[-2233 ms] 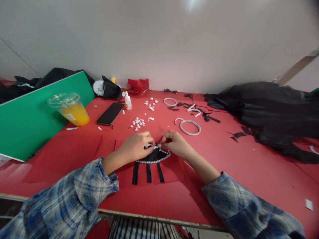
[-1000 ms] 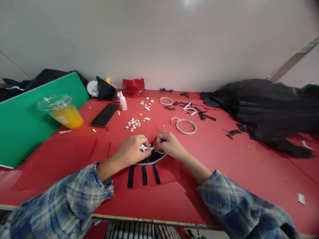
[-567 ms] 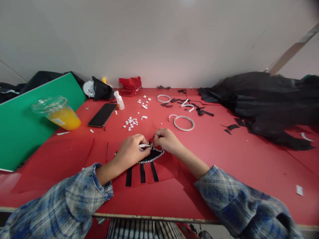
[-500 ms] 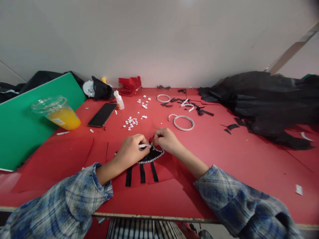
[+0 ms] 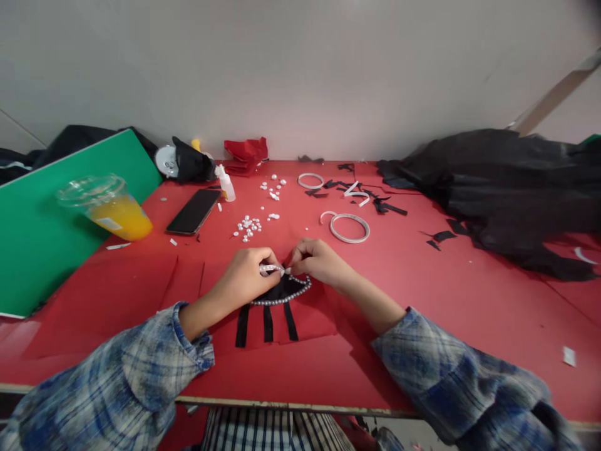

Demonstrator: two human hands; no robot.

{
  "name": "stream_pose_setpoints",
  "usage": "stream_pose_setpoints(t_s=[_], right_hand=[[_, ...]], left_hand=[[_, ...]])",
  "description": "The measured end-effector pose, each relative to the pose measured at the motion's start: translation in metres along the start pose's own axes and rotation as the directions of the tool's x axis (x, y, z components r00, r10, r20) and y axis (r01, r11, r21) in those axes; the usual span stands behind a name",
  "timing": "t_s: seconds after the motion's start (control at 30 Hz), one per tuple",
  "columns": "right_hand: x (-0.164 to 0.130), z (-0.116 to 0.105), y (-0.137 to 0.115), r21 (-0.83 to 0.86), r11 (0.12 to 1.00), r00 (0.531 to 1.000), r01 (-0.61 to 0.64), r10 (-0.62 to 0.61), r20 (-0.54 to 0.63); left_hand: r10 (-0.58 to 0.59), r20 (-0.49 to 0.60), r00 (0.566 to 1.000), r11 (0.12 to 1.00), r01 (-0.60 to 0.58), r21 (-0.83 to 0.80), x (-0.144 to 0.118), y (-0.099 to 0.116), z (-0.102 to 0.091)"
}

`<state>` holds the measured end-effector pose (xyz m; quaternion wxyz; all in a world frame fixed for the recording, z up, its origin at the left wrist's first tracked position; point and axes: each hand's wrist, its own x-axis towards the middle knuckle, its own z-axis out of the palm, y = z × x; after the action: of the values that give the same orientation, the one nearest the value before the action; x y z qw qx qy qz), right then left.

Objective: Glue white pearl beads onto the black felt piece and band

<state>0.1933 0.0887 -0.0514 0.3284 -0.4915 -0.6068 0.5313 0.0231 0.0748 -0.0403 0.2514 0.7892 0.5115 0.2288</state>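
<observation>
While your left hand (image 5: 246, 279) and right hand (image 5: 315, 262) pinch a short pearl strip (image 5: 272, 269) above the pearl-edged black piece (image 5: 280, 293), the lidded plastic cup (image 5: 109, 207) lies tilted on the table (image 5: 422, 282); orange juice (image 5: 123, 219) inside.

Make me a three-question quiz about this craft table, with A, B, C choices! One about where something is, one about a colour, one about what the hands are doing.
1. Where is the black smartphone?
A. left of the loose white pearl beads
B. on the black cloth
C. in a hand

2. What colour is the drink in the clear plastic cup?
A. blue
B. orange
C. pink

3. The left hand and right hand are:
A. flat
B. apart
C. pinching a short pearl strip

Answers: 1 A, phone lies left of the beads; 2 B, orange liquid; 3 C, fingertips meet on the strip.
</observation>
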Motion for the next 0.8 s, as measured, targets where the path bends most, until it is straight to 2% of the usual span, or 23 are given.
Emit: stream_pose_setpoints(t_s=[0.27,0.43,0.6,0.8], right_hand=[[0.002,0.008,0.000,-0.227,0.974,0.991,0.011,-0.041,-0.130],[0.003,0.011,0.000,-0.307,0.951,0.987,0.012,-0.061,-0.149],[0.002,0.012,0.000,-0.362,0.931,0.982,0.054,-0.115,-0.150],[0.000,0.013,-0.006,-0.393,0.919,0.986,-0.004,-0.063,-0.157]], left_hand=[[0.063,-0.021,0.998,0.987,-0.059,0.150,-0.004,0.006,0.000],[0.072,-0.040,0.997,0.978,-0.063,0.201,-0.007,0.009,0.002],[0.145,-0.024,0.989,0.958,-0.134,0.252,-0.009,0.008,0.001],[0.185,0.005,0.983,0.940,-0.179,0.291,-0.011,0.009,0.000]])
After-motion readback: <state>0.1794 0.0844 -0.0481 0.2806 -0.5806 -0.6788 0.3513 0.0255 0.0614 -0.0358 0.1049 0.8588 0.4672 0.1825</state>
